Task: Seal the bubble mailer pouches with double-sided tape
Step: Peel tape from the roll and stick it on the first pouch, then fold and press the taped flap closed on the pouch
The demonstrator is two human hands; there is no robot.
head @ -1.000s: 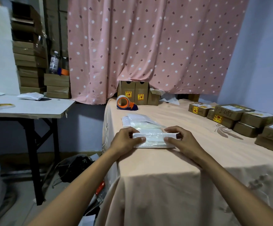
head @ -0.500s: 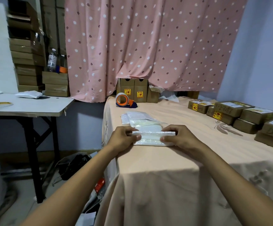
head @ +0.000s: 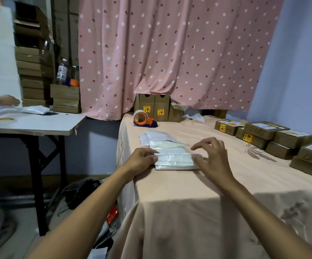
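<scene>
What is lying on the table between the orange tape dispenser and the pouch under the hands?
In the head view, a row of overlapping white pouches lies between the tape dispenser and the front pouch.

Dim, soft indoor light; wide-angle bending at edges, slight blur throughout

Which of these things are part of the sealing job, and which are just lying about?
Part of the job:
- near mailer, left hand pressing its left end
- right hand, fingers spread above its right end
- mailer pile behind it

Just lying about:
- orange tape dispenser
- brown boxes at right
- water bottle
- side table
- pink curtain
</scene>
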